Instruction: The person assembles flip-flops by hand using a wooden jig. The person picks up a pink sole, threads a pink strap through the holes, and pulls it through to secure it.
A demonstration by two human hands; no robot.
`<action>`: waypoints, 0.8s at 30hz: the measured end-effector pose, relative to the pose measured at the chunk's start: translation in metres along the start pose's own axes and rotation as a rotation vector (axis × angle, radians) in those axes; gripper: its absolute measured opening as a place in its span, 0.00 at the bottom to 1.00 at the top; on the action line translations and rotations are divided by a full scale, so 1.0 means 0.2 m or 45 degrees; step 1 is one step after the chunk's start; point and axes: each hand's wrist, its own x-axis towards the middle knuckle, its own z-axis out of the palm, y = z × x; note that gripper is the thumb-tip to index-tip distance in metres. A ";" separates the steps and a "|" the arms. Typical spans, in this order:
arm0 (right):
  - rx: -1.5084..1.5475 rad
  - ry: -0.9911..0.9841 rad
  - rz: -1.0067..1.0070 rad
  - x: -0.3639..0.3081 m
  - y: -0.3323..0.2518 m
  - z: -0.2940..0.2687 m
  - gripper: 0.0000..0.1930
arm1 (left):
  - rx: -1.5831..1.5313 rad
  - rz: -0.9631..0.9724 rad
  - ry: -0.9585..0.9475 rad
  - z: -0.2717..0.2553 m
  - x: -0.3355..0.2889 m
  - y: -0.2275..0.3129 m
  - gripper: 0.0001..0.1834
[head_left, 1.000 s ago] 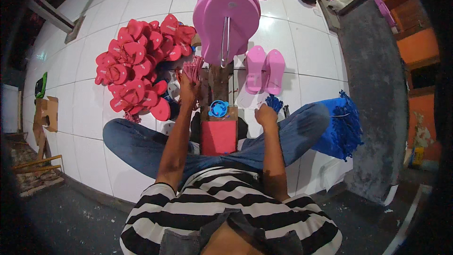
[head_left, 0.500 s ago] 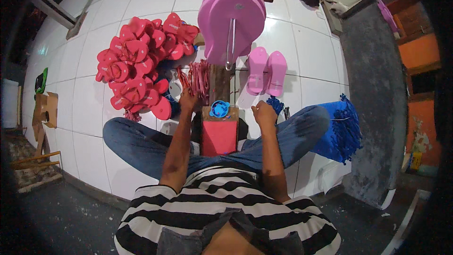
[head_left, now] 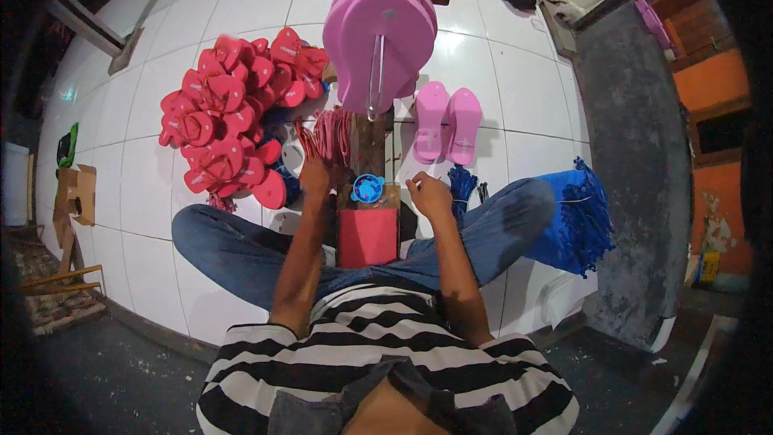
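Note:
My left hand (head_left: pixel 315 177) reaches to the near end of a bundle of red and pink flip-flop straps (head_left: pixel 332 137); its fingers are hidden there. My right hand (head_left: pixel 430 195) hovers to the right of a small blue cup (head_left: pixel 369 188), fingers drawn together in a pinch; whatever they hold is too small to make out. The cup stands on a wooden block, behind a red pad (head_left: pixel 368 238) between my legs. A stack of pink soles (head_left: pixel 381 40) rests on a metal wire over a wooden beam (head_left: pixel 369 141). Two pink soles (head_left: pixel 463 125) lie to the right.
A heap of red flip-flops (head_left: pixel 229 113) covers the tiles at left. Blue straps (head_left: pixel 460 185) lie beyond my right hand, and a large blue bundle (head_left: pixel 581 213) sits past my right knee. A cardboard box (head_left: pixel 76 193) stands far left; a grey ledge (head_left: pixel 628 169) runs along the right.
My right hand has moved slightly left, toward the blue cup, still pinched. My left hand has shifted a little nearer to me at the straps. The whole view has tilted slightly.

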 end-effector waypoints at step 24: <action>0.980 0.523 -0.448 0.32 -0.83 0.49 0.32 | -0.883 0.369 0.581 -1.03 -0.06 0.23 0.05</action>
